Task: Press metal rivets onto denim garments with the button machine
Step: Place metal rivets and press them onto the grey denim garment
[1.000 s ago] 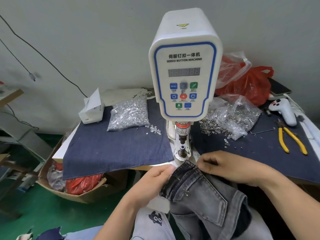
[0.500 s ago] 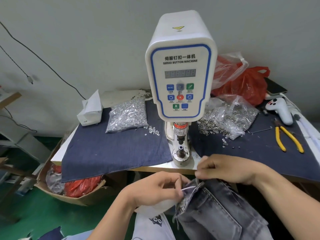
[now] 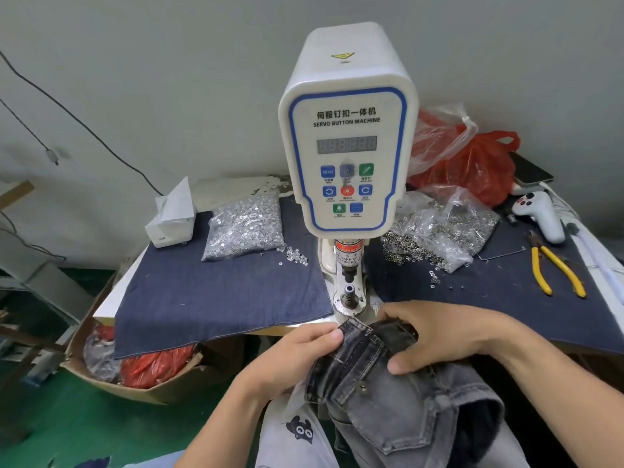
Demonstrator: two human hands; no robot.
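Both hands pinch the grey denim jeans (image 3: 388, 400) at the waistband: left hand (image 3: 297, 359) on its end, right hand (image 3: 445, 336) over the top, just before the servo button machine (image 3: 347, 146) on the counter (image 3: 216, 295).

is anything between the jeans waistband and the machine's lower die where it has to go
Nothing visible blocks it. Both hands, left hand and right hand, hold the grey jeans just short of the lower die; only bare base plate lies between, and the die post shows uncovered.

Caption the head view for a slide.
Both hands grip grey denim jeans below the white servo button machine.
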